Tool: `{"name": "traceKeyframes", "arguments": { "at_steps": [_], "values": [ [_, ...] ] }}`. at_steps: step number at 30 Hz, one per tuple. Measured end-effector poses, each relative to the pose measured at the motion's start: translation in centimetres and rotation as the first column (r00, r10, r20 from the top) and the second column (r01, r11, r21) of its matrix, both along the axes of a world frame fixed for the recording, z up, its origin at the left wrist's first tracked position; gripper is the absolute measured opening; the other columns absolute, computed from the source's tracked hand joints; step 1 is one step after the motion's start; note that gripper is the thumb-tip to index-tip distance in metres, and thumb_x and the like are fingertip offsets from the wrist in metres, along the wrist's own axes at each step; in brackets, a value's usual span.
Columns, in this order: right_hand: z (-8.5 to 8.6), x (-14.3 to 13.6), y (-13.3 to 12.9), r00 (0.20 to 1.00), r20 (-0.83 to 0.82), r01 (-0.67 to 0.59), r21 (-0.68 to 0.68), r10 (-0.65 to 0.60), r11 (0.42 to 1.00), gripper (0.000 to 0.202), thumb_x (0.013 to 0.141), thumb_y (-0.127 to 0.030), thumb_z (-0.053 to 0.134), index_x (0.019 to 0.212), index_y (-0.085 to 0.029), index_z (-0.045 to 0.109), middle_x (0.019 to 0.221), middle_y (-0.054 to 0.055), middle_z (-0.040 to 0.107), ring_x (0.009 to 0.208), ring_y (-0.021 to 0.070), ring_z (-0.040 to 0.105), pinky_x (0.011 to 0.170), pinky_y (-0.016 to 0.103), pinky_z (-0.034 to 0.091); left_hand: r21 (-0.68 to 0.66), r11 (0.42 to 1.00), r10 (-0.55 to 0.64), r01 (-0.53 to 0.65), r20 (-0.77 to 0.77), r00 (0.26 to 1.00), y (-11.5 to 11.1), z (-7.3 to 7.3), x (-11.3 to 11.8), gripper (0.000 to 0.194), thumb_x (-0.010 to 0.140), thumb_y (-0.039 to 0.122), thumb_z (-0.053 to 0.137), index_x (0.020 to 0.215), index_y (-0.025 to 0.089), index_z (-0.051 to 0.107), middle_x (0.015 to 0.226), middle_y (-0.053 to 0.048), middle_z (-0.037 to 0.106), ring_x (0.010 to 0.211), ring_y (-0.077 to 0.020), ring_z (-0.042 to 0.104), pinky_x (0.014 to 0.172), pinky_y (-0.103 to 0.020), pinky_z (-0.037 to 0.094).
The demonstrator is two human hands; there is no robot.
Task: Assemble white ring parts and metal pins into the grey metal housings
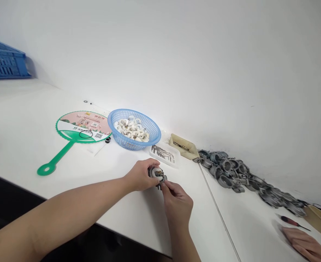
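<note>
While the left hand [142, 175] curls around a small round part [157, 173], white on top with dark metal at its rim, the right hand [177, 203] pinches at the part's lower edge with thumb and forefinger closed together. What the right fingertips grip is too small to tell. Both hands meet just above the white tabletop [26, 131], near its front edge. Behind them lies a small clear tray [165, 154] of thin dark pieces, and beside that a blue basket [134, 129] with white ring-shaped parts. A green and pink hand fan [75, 136] lies left of the basket. A pile of grey metal housings [242, 176] runs along the wall to the right. Another person's hand [304, 243] rests at the lower right, near a red-handled screwdriver [293, 222].
</note>
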State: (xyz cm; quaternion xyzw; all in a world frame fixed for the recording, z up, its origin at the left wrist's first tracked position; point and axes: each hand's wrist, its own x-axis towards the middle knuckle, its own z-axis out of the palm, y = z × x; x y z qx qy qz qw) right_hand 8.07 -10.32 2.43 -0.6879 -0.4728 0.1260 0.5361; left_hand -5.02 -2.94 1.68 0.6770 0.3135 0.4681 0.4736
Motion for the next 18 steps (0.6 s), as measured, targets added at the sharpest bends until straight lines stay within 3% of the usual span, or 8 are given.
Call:
{"name": "traceKeyframes", "arguments": {
  "at_steps": [14,18],
  "values": [
    [0.0,2.0,0.7,0.962,0.050,-0.267,-0.010,0.267,0.964,0.012,0.066,-0.032,0.066,0.066,-0.020,0.070,0.065,0.001,0.064,0.061,0.0156,0.059,0.058,0.027,0.048,-0.045,0.998,-0.050,0.050,-0.004,0.999,0.3,-0.4,0.1,0.050,0.060,0.016,0.068,0.109,0.017,0.054,0.099,-0.006,0.064,0.092,-0.0200,0.060,0.081,-0.030,0.050],
    [0.4,2.4,0.9,0.947,0.065,-0.313,-0.034,0.314,0.949,0.013,0.066,-0.030,0.067,0.075,-0.020,0.069,0.072,0.002,0.065,0.067,0.0174,0.061,0.063,0.029,0.050,-0.043,0.997,-0.061,0.061,-0.001,0.998,0.2,-0.4,0.0,0.048,0.061,0.014,0.067,0.107,0.017,0.054,0.099,-0.006,0.063,0.093,-0.0207,0.060,0.083,-0.032,0.048]
  ]
}}
